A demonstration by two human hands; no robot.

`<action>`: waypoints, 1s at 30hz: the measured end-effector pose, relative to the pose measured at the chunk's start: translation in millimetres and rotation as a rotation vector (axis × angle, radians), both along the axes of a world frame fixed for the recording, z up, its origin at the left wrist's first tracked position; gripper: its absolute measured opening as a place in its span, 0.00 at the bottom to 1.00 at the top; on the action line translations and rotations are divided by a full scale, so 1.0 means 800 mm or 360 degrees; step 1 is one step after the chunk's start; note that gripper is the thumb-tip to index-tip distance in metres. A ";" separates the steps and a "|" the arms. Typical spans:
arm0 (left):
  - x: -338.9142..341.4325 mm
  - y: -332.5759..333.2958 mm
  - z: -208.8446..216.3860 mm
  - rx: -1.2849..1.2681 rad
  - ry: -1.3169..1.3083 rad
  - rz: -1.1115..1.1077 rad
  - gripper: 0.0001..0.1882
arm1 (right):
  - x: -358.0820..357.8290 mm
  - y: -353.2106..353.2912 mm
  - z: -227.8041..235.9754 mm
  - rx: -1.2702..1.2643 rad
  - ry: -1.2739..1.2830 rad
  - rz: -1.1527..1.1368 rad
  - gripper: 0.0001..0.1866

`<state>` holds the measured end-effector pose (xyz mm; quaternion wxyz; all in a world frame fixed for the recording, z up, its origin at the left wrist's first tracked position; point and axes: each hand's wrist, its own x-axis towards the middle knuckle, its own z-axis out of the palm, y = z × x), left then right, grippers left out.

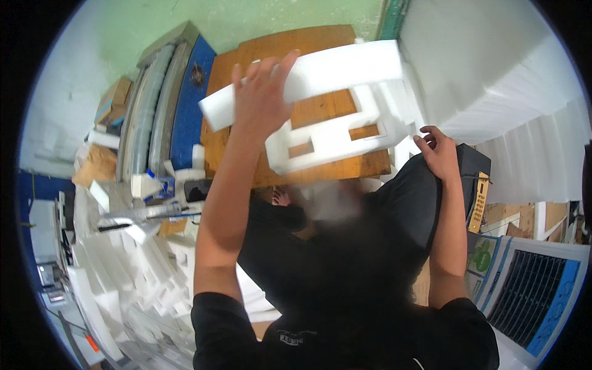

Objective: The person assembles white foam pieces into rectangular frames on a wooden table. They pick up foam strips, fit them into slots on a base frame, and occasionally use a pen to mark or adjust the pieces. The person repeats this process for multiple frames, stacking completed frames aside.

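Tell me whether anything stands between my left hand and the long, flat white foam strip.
Nothing visible does: your left hand is directly over the strip, fingers reaching its far edge. The white foam frame with rectangular openings shows nearer your body, not between them.

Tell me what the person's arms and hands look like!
Both the left hand and the right hand are bare, with no gloves. The left arm and right arm show no watch or bracelet. Above them are short black sleeves, part of a black shirt with a small pale print on it. The left hand is a bit blurry, so a ring can't be ruled out.
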<state>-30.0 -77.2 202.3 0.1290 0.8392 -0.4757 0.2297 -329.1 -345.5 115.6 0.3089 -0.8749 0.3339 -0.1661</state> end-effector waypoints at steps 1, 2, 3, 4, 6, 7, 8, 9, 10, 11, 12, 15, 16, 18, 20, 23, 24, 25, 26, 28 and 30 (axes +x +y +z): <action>0.023 -0.018 -0.009 0.0059 -0.0033 0.0047 0.43 | 0.010 0.005 0.003 0.0026 -0.0044 0.0045 0.22; 0.039 -0.034 -0.017 0.0059 0.0036 0.0057 0.43 | 0.013 0.005 0.001 0.0062 -0.0068 0.0048 0.22; 0.050 -0.047 -0.026 0.0058 0.0117 0.0071 0.44 | 0.012 0.004 0.000 0.0072 -0.0056 0.0041 0.22; 0.058 -0.055 -0.030 0.0052 0.0205 0.0086 0.45 | 0.011 0.003 0.002 0.0077 -0.0036 0.0036 0.22; 0.053 -0.057 -0.013 -0.0209 0.0347 0.0050 0.46 | 0.005 -0.005 0.002 0.0053 0.0008 0.0021 0.21; 0.046 -0.050 -0.002 -0.0339 0.0423 0.0043 0.46 | 0.001 -0.008 -0.001 0.0050 0.0018 0.0013 0.21; 0.038 -0.035 0.009 -0.0516 0.0472 0.0058 0.44 | -0.001 -0.012 -0.004 0.0048 0.0023 0.0028 0.21; 0.042 -0.027 0.006 -0.0686 0.0751 -0.0010 0.44 | -0.002 -0.013 -0.005 0.0044 0.0028 0.0048 0.21; 0.049 -0.009 0.010 -0.0859 0.0999 -0.0051 0.44 | 0.004 -0.008 -0.002 -0.0010 0.0027 0.0108 0.20; 0.053 0.006 0.014 -0.1046 0.1250 -0.0106 0.44 | 0.014 -0.001 0.001 0.0062 -0.0044 0.0192 0.20; 0.047 0.013 0.014 -0.1340 0.1792 -0.0306 0.39 | 0.025 0.007 0.002 0.0135 -0.0111 0.0277 0.20; 0.076 0.053 -0.036 -0.1884 0.2453 -0.0592 0.34 | 0.091 0.053 0.030 0.0411 -0.0333 0.0665 0.25; 0.079 0.056 -0.047 -0.1952 0.2650 -0.0746 0.35 | 0.121 0.073 0.043 0.0380 -0.0397 0.0770 0.28; 0.077 0.049 -0.067 -0.2175 0.2915 -0.1321 0.39 | 0.180 0.101 0.053 0.0362 -0.0404 0.1019 0.35; 0.078 0.047 -0.080 -0.2145 0.3012 -0.1268 0.42 | 0.233 0.130 0.061 0.0701 -0.0195 0.1151 0.40; 0.091 0.046 -0.090 -0.2367 0.3045 -0.1563 0.49 | 0.306 0.174 0.047 0.0846 -0.0297 0.1405 0.43; 0.106 0.053 -0.092 -0.2456 0.2862 -0.1655 0.46 | 0.325 0.188 0.056 0.0812 -0.0318 0.1478 0.44; 0.122 0.066 -0.099 -0.2538 0.2678 -0.1722 0.44 | 0.343 0.209 0.074 0.0794 -0.0339 0.1555 0.45; 0.130 0.077 -0.101 -0.2611 0.2518 -0.1764 0.41 | 0.364 0.219 0.084 0.0601 -0.0333 0.1569 0.46; 0.137 0.074 -0.092 -0.3264 0.2349 -0.0865 0.36 | 0.416 0.235 0.104 0.0125 -0.0397 0.1548 0.45; 0.134 0.071 -0.100 -0.3333 0.2431 -0.0299 0.35 | 0.472 0.251 0.130 -0.0178 -0.0408 0.1681 0.43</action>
